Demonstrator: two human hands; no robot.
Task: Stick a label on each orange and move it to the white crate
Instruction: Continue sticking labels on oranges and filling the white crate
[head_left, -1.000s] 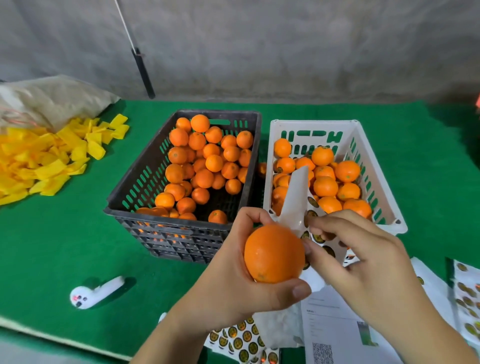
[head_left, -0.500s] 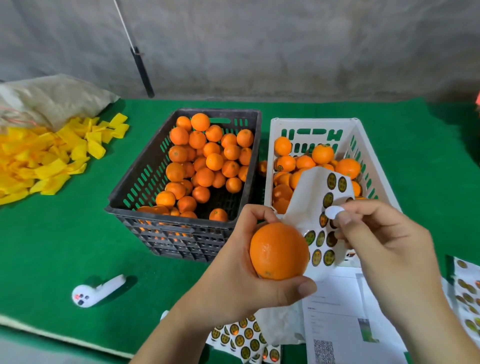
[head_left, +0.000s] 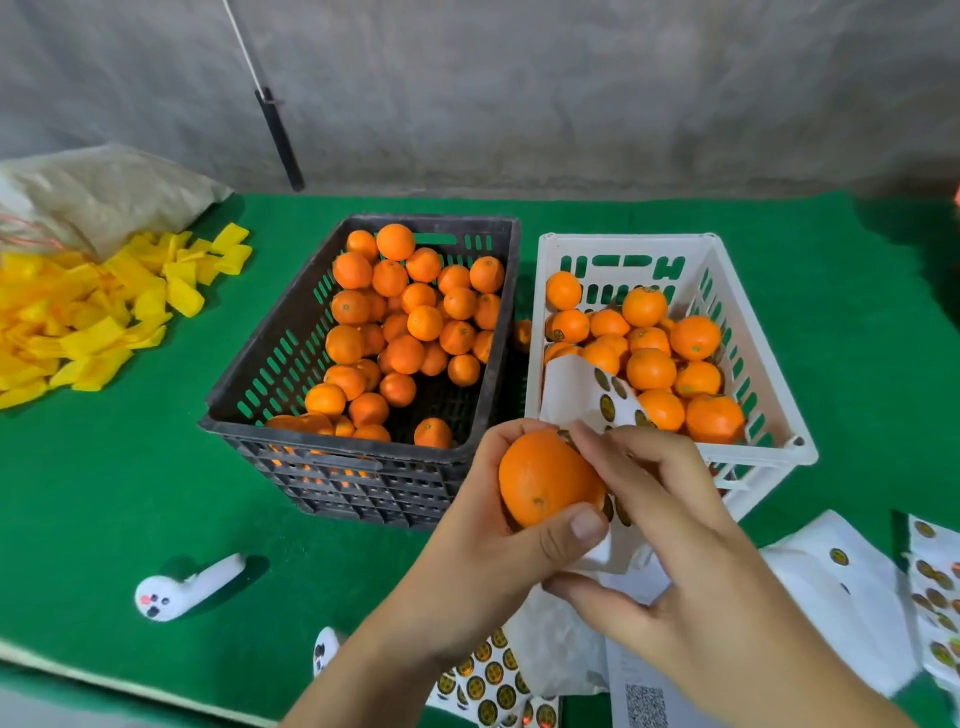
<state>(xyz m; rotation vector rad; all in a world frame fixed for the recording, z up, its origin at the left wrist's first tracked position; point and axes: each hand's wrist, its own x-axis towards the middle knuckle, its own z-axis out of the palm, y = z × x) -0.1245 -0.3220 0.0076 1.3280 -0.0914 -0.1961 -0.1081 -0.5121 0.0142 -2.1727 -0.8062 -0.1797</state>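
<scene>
The left hand (head_left: 483, 551) grips one orange (head_left: 545, 475) in the air, just in front of the near rims of both crates; its thumb lies curled over the lower front of the fruit. The orange is almost round, so no long axis can be told; its small dimple points down toward the camera, at about 6 o'clock. The right hand (head_left: 670, 540) has its fingertips pressed on the upper right side of the orange, at about 2 o'clock. Whether a label is under them, I cannot tell. A curled label sheet (head_left: 576, 395) with round stickers stands up behind the orange, held between the two hands.

The black crate (head_left: 358, 483), at 11 o'clock from the orange, is well filled with oranges. The white crate (head_left: 753, 457), at 1 o'clock, holds fewer oranges, some with stickers. More sticker sheets (head_left: 493, 680) lie on the green table (head_left: 130, 493) at 6 o'clock.
</scene>
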